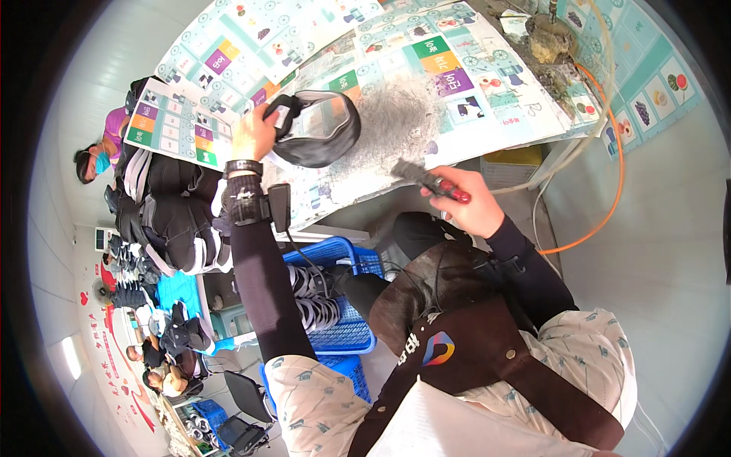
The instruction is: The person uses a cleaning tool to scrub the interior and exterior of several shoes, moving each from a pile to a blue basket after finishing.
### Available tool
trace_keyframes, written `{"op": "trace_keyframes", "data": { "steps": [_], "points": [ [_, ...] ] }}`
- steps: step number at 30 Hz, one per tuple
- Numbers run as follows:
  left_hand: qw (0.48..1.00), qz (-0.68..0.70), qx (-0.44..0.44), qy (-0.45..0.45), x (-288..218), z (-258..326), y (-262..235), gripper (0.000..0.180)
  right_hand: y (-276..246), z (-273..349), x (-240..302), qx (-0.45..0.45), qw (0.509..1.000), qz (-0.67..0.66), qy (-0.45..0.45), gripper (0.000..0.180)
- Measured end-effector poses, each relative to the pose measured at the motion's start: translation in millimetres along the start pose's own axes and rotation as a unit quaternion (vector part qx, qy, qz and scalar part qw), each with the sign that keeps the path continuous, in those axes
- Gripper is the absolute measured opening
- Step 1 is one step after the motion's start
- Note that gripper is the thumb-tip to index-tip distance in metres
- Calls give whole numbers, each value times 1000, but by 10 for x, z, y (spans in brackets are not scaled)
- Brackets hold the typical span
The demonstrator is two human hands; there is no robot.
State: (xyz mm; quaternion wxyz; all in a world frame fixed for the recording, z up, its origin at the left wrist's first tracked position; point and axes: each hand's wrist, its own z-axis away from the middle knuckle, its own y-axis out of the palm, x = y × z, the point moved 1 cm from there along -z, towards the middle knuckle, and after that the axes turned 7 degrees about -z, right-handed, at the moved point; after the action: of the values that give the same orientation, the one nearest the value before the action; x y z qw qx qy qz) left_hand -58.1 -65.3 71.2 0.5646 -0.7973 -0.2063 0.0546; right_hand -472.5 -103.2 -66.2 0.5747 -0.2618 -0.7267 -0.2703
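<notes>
My left hand (253, 134) grips a black, rounded fabric piece (326, 148) by its edge, at a band on its left end. The piece has a wide oval opening with a grey inner rim, and it is above the table (495, 95). My right hand (474, 204) is closed around the red and black handle of a short tool (415, 174). Its dark grey head points left, toward the table's front edge. Motion blurs the head, so I cannot tell its exact kind. Tool and fabric piece are apart.
Printed sheets cover the tabletop, with a grey worn patch (400, 114) in the middle. Stacked black pieces (179, 206) stand at left. Blue baskets (343, 339) with striped pieces are below. An orange hose (609, 206) curves at right. Other people sit far left.
</notes>
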Motion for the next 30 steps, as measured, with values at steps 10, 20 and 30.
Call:
{"op": "trace_keyframes", "data": {
  "steps": [10,20,30],
  "points": [
    [989,0,134,60,-254,-221,70,33,41,116,161,46,990,77,-108,24],
    [990,7,133,56,-99,-217,242,32,3,72,7,-12,998,54,-32,21],
    [988,24,7,153,83,-324,-308,26,-211,-26,-74,-41,999,-23,17,31]
  ]
}}
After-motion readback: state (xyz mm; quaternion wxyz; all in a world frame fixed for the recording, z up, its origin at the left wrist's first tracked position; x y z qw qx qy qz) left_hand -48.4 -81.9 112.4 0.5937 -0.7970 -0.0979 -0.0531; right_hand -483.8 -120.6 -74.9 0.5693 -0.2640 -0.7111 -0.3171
